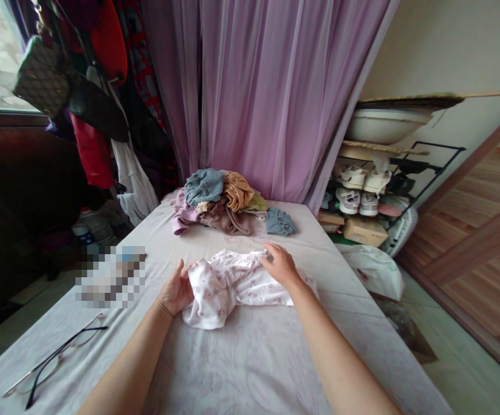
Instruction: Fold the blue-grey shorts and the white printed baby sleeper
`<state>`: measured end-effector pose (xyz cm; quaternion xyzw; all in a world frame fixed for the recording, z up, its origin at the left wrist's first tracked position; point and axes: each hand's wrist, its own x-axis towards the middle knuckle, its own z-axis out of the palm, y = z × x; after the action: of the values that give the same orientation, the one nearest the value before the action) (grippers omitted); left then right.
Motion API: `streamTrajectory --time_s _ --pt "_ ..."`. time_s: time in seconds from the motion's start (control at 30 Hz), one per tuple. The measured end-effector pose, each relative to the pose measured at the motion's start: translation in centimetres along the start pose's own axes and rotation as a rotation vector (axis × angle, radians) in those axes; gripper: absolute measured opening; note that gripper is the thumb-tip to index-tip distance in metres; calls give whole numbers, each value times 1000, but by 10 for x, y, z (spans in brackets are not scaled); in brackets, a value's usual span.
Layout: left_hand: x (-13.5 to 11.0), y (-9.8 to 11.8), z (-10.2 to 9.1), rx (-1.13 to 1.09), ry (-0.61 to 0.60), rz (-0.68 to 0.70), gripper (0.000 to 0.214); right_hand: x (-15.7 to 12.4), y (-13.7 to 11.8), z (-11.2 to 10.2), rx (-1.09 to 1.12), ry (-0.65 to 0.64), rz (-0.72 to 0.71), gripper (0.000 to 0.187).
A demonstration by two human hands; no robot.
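A pair of small white patterned pants [250, 282] lies on the bed, with its gathered elastic waistband toward the far side. My right hand [280, 265] is closed on the right end of the waistband, thumb and fingers pinching the cloth. At the left, my left hand [177, 291] rests against a bunched leg of the pants. Its thumb stands up apart from the fingers, and the fingertips are partly hidden by the cloth. Beyond the pants sits a heap of clothes [233, 216], with a folded blue-grey garment [280, 222] to its right.
Eyeglasses [57, 357] lie at the bed's near left, below a blurred-out object [114, 276]. A purple curtain [250, 98] hangs behind. On the right stand a rack with shoes [358, 199] and a white plastic bag [379, 271]. Bags [98, 109] hang at left.
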<state>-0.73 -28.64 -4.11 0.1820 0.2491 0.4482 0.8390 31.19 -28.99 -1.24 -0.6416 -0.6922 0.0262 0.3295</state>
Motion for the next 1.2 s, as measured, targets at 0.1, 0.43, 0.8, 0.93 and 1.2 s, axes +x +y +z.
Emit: streamTrajectory --time_s 0.1,0.43,0.8,0.93,1.2 --pt "-2 -1 0 -5 1 19 31 19 -27 21 -171 -216 -39 52" --pt "-6 3 -2 -116 59 117 33 81 -96 14 -372 -303 -89 13" --pt "-5 10 -16 -410 98 348 23 245 -236 -143 281 747 -340 58" --pt "-4 10 -18 -431 126 361 26 222 -181 -163 363 838 -244 16" --pt "-5 10 -9 -416 198 362 31 44 22 -53 176 364 285 33"
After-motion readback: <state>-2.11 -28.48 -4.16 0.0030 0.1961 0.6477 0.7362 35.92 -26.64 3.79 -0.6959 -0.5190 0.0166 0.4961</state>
